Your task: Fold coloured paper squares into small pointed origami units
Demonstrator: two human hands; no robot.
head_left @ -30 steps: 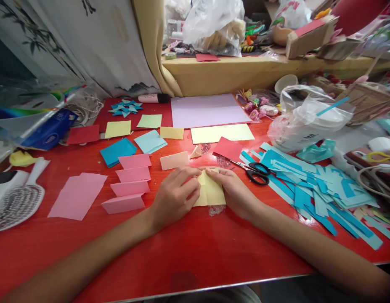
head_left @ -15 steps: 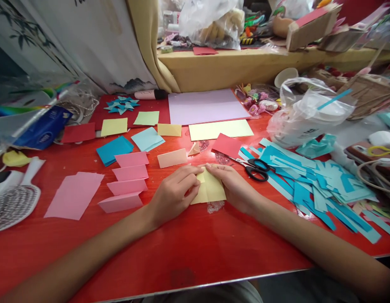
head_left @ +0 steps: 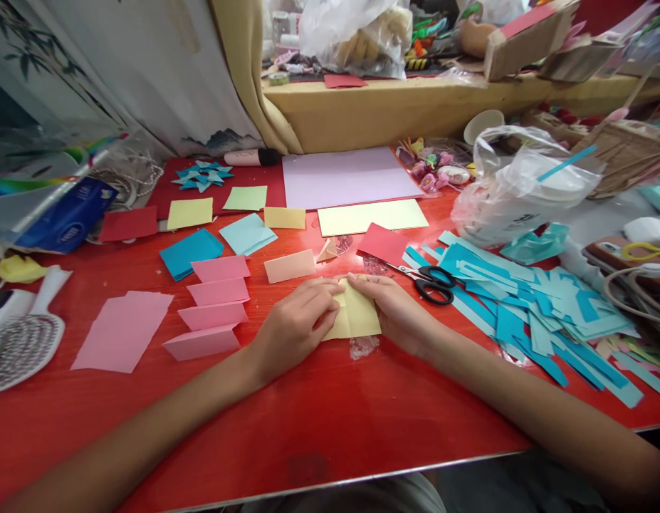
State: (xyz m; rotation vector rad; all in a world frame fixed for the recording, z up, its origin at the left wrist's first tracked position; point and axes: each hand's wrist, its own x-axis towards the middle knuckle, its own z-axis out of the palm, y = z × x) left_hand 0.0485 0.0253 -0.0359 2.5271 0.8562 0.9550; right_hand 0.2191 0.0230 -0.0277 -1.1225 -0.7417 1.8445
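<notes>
Yellow paper [head_left: 362,313], pinched along its far edge by the left hand [head_left: 299,317] and right hand [head_left: 398,306], appears mid-fold; the next crease likely calls for aligned edges.

On the table [head_left: 287,442], front centre: one paper sheet [head_left: 356,319] between left hand [head_left: 295,324] and right hand [head_left: 401,313]; to its left, outward in order, a column of folded slips [head_left: 213,315], overlapping loose sheets [head_left: 121,331] and a hairbrush [head_left: 25,349]; to its right, beyond the right hand, scissors [head_left: 435,291], then a heap of paper strips [head_left: 527,299]. Behind the hands: a folded card [head_left: 290,266], a paper triangle [head_left: 328,251] at its right; farther back, a paper star [head_left: 202,176] left, a plastic bag [head_left: 522,185] right behind the strips, and a ledge [head_left: 362,107] rearmost.
</notes>
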